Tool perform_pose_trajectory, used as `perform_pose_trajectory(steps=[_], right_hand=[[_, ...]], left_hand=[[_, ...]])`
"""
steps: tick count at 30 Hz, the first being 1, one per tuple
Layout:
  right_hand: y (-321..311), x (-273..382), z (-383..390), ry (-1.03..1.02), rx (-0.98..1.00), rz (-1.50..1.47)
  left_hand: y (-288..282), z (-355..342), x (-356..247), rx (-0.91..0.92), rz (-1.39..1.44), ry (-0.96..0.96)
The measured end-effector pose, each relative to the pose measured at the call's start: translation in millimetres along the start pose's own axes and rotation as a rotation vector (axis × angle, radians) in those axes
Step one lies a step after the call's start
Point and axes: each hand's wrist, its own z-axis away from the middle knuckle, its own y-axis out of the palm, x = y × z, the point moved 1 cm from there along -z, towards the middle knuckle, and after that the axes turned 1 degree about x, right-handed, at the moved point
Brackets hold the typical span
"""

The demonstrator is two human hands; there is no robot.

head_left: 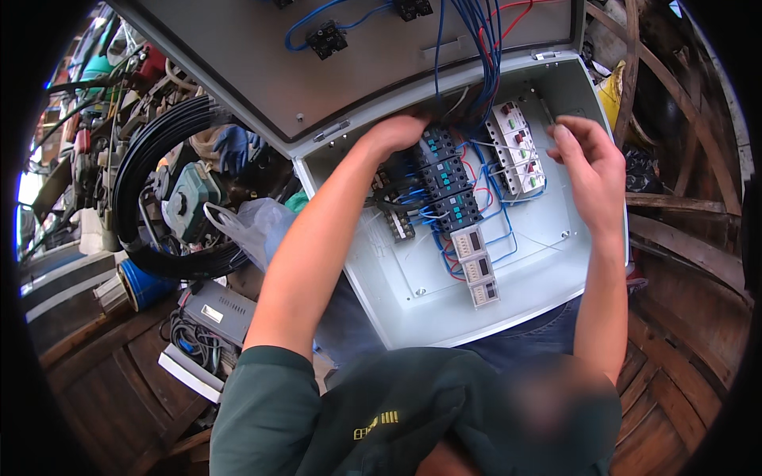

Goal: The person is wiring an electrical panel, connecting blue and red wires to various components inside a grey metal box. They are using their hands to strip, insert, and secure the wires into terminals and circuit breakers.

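An open light-grey metal electrical enclosure [381, 305] lies across my lap with its lid tipped back. My left hand [401, 133] reaches into its upper left, beside the top of a column of black contactors [446, 176]; its fingertips are hidden there. Over the right side of the box, my right hand [589, 155] is closed in a pinch, thumb against fingers, and what it grips is too small to make out. Between the hands stand white circuit breakers [517, 151] with thin pale strands across them. Below the contactors sit small grey-white modules [475, 266], and a terminal block [399, 222] is to their left.
Blue and red wires [476, 47] run from the lid [230, 55] into the box. At left are a coil of black cable [131, 182], a clear plastic bag [250, 230], a grey device [214, 313] and piled tools. Wooden pieces [675, 103] lean at right.
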Motion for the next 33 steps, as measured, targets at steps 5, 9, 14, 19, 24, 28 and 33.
perform_pose_trajectory(steps=[5, 9, 14, 19, 24, 28, 33], right_hand=[[-38, -24, 54, 0.02, 0.22, 0.157], [-40, -38, 58, -0.03, 0.229, 0.23], [-44, -34, 63, -0.024, 0.262, 0.337], [-41, -41, 66, -0.062, 0.341, 0.376], [-36, -45, 67, -0.027, 0.442, 0.437], [-40, -44, 69, 0.004, 0.455, 0.463], [-43, -46, 68, 0.018, 0.478, 0.468]], left_hand=[[-52, 64, -6, 0.219, -0.708, 0.021], [-43, 117, 4, 0.381, -0.967, -0.074], [7, 167, -1, 0.657, -1.191, -0.024], [67, 200, 50, 0.939, -1.582, 0.24], [79, 187, 85, 0.748, -1.723, 0.21], [81, 177, 66, 0.845, -1.704, 0.103], [77, 169, 66, 0.826, -1.634, 0.207]])
